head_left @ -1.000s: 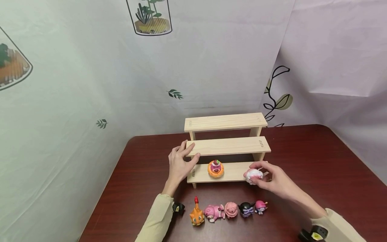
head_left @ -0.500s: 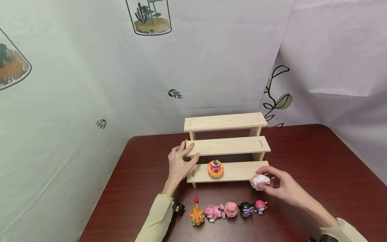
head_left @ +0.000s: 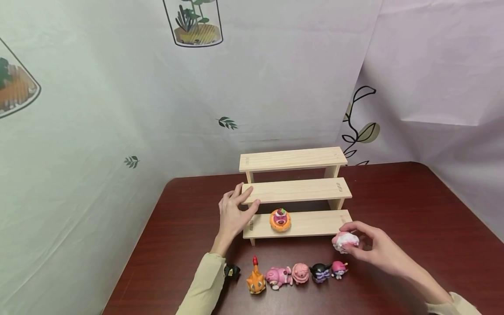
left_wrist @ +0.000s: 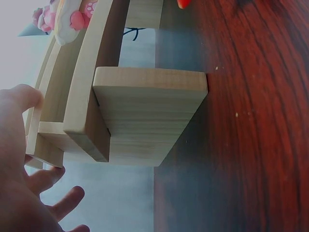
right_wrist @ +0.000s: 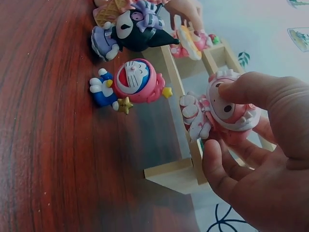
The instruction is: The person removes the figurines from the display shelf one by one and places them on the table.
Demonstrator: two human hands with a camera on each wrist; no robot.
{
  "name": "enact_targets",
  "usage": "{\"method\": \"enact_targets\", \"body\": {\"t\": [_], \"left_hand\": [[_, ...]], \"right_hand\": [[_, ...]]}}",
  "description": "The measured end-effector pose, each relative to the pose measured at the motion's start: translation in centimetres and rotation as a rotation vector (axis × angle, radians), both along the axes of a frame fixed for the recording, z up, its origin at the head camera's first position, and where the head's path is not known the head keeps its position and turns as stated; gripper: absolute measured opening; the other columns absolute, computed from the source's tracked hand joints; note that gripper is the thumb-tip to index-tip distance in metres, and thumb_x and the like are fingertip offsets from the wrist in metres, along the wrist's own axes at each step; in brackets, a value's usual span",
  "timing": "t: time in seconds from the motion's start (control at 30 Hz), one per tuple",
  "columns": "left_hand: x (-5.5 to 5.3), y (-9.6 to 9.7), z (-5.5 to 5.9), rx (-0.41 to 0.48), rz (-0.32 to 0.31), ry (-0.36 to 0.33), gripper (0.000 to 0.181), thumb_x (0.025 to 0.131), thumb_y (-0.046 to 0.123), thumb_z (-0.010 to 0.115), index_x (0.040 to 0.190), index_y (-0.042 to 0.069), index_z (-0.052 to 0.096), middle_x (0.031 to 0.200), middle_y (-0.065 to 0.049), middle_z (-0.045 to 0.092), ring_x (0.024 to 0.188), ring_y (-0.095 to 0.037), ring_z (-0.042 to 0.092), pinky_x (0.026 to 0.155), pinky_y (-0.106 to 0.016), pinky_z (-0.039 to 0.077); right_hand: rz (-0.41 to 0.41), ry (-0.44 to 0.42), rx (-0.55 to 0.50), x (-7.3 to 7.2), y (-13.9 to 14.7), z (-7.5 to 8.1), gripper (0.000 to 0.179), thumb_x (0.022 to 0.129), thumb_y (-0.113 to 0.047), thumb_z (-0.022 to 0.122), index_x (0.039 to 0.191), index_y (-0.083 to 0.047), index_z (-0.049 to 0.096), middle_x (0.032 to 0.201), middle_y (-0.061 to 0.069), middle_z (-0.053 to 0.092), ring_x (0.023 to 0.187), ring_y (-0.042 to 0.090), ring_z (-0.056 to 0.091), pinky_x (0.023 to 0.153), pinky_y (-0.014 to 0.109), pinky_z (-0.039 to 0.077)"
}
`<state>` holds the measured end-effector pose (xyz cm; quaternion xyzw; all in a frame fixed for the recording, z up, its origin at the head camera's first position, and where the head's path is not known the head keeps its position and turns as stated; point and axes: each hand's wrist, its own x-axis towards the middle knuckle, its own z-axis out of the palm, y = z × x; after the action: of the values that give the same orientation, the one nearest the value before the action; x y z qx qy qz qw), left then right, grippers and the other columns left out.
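Note:
My right hand [head_left: 372, 245] holds a pink-and-white figurine [head_left: 345, 242] between thumb and fingers, off the right front corner of the three-tier wooden display shelf [head_left: 297, 190]. In the right wrist view the figurine [right_wrist: 227, 104] shows a face under a white frilled bonnet, with the thumb across its head. At the shelf's left end my left hand [head_left: 234, 212] grips the middle board, thumb at its front edge and a finger on top. The left wrist view shows the thumb [left_wrist: 29, 96] at the board and other fingers spread past its end. A round orange-rimmed figurine [head_left: 280, 220] sits on the lowest board.
A row of figurines lies before the shelf: an orange one with a red-tipped tail [head_left: 256, 280], a pink bear [head_left: 279, 277], a pink round one [head_left: 301, 273], a black one with a purple bow [head_left: 320, 272] and a pink-hooded blue cat [head_left: 339, 269]. Patterned cloth [head_left: 275, 87] hangs behind the table.
My right hand has drawn the pink-and-white figurine from over the lowest board's right end, rightward and toward me. The left hand stays at the shelf.

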<state>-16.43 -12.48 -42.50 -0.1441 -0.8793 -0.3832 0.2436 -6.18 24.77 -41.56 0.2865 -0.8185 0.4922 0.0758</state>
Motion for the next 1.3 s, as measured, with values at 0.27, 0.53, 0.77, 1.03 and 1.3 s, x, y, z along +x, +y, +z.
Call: {"method": "enact_targets", "body": {"t": [0.27, 0.53, 0.77, 1.03, 1.3], "left_hand": [[0.0, 0.0, -0.1, -0.001, -0.002, 0.006, 0.048, 0.086, 0.037, 0.073, 0.128, 0.015, 0.072, 0.143, -0.013, 0.055, 0.121, -0.042, 0.046, 0.105, -0.064, 0.022], [0.0, -0.1, -0.1, 0.003, -0.007, 0.010, 0.047, 0.086, 0.036, 0.073, 0.127, 0.014, 0.072, 0.143, -0.015, 0.055, 0.121, -0.043, 0.046, 0.104, -0.064, 0.021], [0.0, 0.0, -0.1, 0.003, -0.005, 0.011, 0.048, 0.085, 0.037, 0.073, 0.128, 0.015, 0.071, 0.143, -0.013, 0.055, 0.121, -0.043, 0.046, 0.104, -0.064, 0.022], [0.0, 0.0, -0.1, 0.008, -0.008, 0.001, 0.048, 0.086, 0.038, 0.073, 0.128, 0.015, 0.071, 0.143, -0.014, 0.055, 0.122, -0.043, 0.046, 0.104, -0.063, 0.022], [-0.1, 0.1, 0.0, 0.005, -0.002, 0.007, 0.048, 0.086, 0.038, 0.073, 0.127, 0.015, 0.072, 0.143, -0.013, 0.055, 0.121, -0.043, 0.047, 0.104, -0.063, 0.023]], "right_hand": [[0.003, 0.009, -0.003, 0.5, 0.7, -0.4, 0.046, 0.078, 0.011, 0.079, 0.117, -0.008, 0.063, 0.095, -0.001, 0.070, 0.069, 0.010, 0.060, 0.058, 0.023, 0.047], [-0.020, -0.006, -0.003, 1.1, 1.5, -0.9, 0.047, 0.078, 0.012, 0.078, 0.118, -0.008, 0.063, 0.096, -0.002, 0.071, 0.071, 0.011, 0.061, 0.060, 0.022, 0.048], [-0.028, -0.034, -0.009, 1.4, 1.9, -1.4, 0.044, 0.079, 0.011, 0.077, 0.118, -0.001, 0.062, 0.100, 0.000, 0.072, 0.072, 0.011, 0.063, 0.062, 0.022, 0.049], [-0.018, -0.040, -0.014, 1.8, 2.3, -1.9, 0.045, 0.079, 0.012, 0.077, 0.119, -0.002, 0.061, 0.097, 0.000, 0.072, 0.072, 0.011, 0.063, 0.060, 0.023, 0.048], [-0.054, -0.051, 0.013, 2.1, 2.6, -2.5, 0.043, 0.080, 0.010, 0.077, 0.118, -0.002, 0.062, 0.097, -0.001, 0.070, 0.073, 0.011, 0.059, 0.059, 0.023, 0.046]]}}
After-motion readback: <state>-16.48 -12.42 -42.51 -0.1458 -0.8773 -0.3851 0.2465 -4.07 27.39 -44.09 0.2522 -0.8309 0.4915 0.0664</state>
